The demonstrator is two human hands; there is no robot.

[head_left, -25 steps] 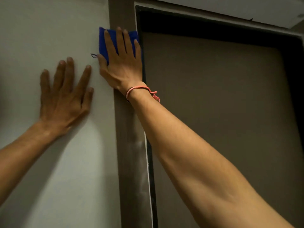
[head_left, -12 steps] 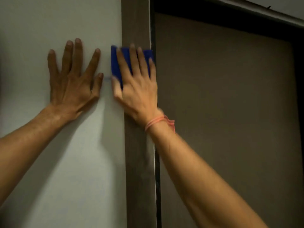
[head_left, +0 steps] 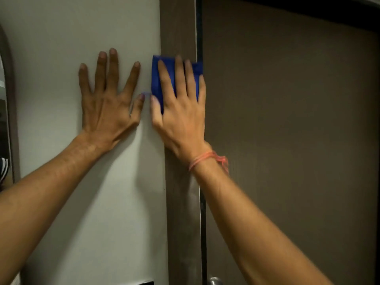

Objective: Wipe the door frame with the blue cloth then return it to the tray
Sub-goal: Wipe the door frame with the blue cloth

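Observation:
A folded blue cloth [head_left: 157, 79] lies flat against the brown vertical door frame [head_left: 181, 202], overlapping the wall edge to its left. My right hand [head_left: 181, 112], with a pink thread around the wrist, presses on the cloth with fingers spread upward. My left hand [head_left: 109, 103] rests flat and spread on the white wall [head_left: 61, 58] just left of the cloth, its thumb almost touching my right thumb. The tray is not in view.
The brown door [head_left: 287, 140] fills the right side, with a dark gap along the frame. A metal door knob [head_left: 213, 281] shows at the bottom edge. A curved brown frame edge [head_left: 10, 99] stands at the far left.
My right hand has slid the cloth down the frame from near its top corner. The view has dropped with it, so the frame's top corner is out of sight.

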